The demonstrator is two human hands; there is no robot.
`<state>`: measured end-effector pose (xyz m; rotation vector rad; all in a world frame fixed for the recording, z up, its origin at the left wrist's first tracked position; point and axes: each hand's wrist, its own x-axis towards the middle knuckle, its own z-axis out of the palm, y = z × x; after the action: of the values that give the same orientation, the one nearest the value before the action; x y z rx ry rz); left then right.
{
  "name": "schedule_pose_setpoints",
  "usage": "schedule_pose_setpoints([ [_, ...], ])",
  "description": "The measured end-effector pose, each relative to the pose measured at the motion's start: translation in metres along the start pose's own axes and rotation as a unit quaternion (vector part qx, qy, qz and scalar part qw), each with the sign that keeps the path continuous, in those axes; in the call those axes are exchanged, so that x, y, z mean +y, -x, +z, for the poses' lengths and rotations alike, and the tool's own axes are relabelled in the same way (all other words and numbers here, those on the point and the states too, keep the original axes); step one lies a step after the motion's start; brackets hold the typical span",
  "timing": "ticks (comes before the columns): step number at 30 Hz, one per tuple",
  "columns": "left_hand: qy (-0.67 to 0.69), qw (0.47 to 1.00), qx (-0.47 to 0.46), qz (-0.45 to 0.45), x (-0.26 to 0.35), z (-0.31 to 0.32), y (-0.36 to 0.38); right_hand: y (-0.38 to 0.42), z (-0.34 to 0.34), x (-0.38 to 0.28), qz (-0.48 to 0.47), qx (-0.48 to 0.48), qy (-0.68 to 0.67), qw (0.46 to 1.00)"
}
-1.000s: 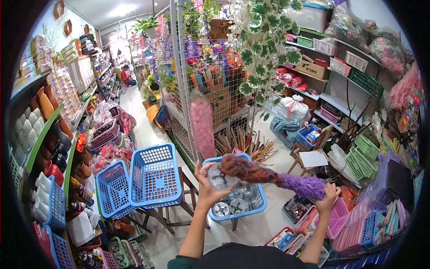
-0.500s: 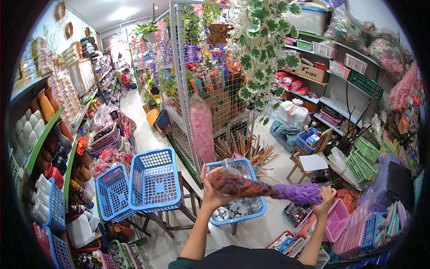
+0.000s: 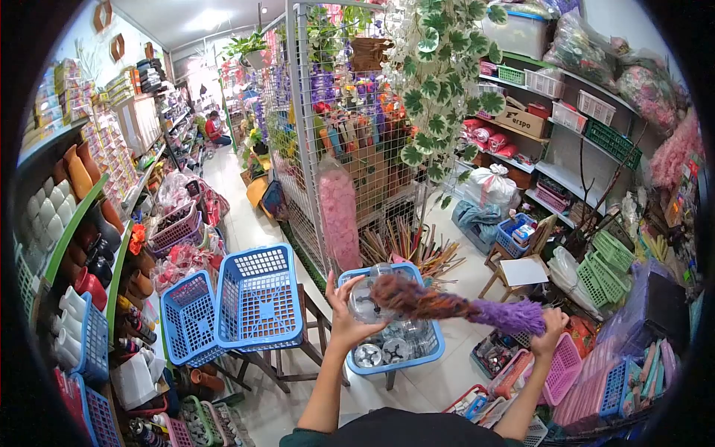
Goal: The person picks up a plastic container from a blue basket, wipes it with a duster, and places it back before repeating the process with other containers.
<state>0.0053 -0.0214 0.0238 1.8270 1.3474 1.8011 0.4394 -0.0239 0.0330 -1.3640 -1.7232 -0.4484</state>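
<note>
A long fluffy duster, brown and orange at one end and purple at the other, hangs tilted in the air over a blue basket (image 3: 436, 350) of clear plastic containers (image 3: 395, 350). My right hand (image 3: 552, 328) is closed round the purple end of the duster (image 3: 506, 316). My left hand (image 3: 348, 319) has its fingers spread, beside a round clear container (image 3: 365, 299) at the basket's left side. Whether the fingers touch that container is unclear. The duster's brown end is blurred and covers part of the containers.
Two blue baskets (image 3: 261, 339) rest on a stand at the left. Behind stands a wire grid rack (image 3: 296, 149) with a bag of pink flowers (image 3: 339, 216). A wooden chair (image 3: 523, 270) and pink basket (image 3: 562, 369) are at the right. A person (image 3: 216, 130) sits far back.
The duster's brown end has moved right, away from my left hand, whose fingers have opened. My right hand has shifted slightly right with the purple end.
</note>
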Motion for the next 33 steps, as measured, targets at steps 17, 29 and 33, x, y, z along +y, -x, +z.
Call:
schedule_pose_setpoints([
  [17, -0.008, 0.999, -0.052, 0.015, -0.021, 0.003, 0.003, 0.000, 0.036, -0.024, -0.024, -0.037, -0.060, 0.997],
  [29, 0.098, 0.987, -0.012, -0.123, -0.022, 0.005, 0.013, 0.017, 0.062, -0.029, 0.003, -0.087, -0.069, 0.994],
  [33, 0.079, 0.989, 0.026, -0.122, -0.048, -0.002, 0.021, 0.049, 0.091, -0.020, 0.034, -0.086, -0.069, 0.993],
])
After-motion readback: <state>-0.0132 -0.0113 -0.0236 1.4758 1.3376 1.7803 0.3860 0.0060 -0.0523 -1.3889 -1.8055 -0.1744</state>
